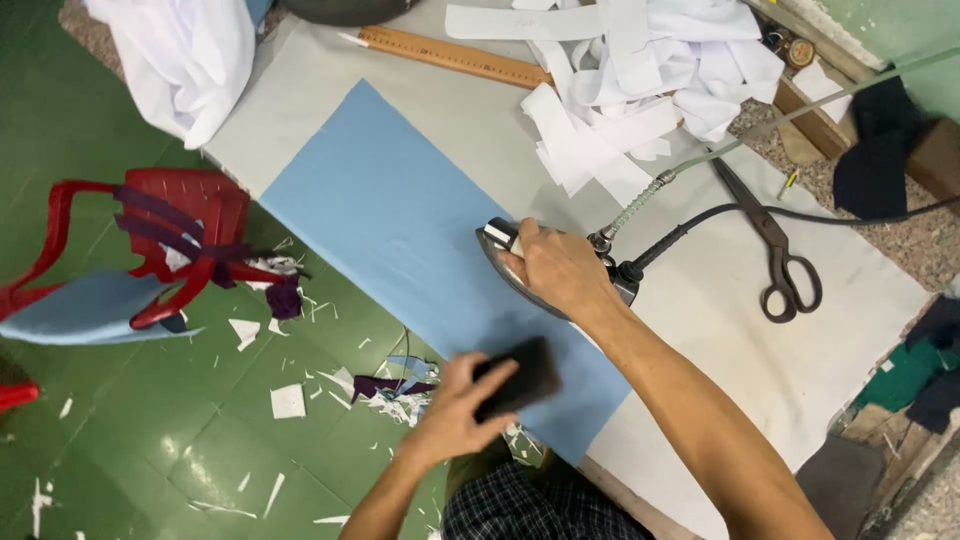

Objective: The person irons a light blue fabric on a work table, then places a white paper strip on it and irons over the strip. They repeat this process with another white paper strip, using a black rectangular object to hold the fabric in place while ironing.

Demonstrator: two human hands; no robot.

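- Where the blue cloth (400,215) lies flat across the grey pressing table (800,350), it serves as landmark for all entries below.
- Blue cloth: one sheet on the table; a second blue piece (80,305) hangs over the red chair (185,215), well apart on the green floor (150,440).
- Iron (520,265): one, resting on the cloth's right edge, with a hose and a dark cord leading away.
- Right hand (560,265): one, fingers closed around the iron's handle.
- Left hand (465,405): one, fingers curled about a dark block (520,378), which sits on the cloth's near end.
- Scissors (775,245): one pair, on the table beyond the iron from the cloth.
- Wooden ruler (455,55): one, just past the cloth's far end.
- White strips (640,80): one heap, uncounted, beside the ruler.
- White scraps (288,400): many, on the floor beside the cloth's left edge.
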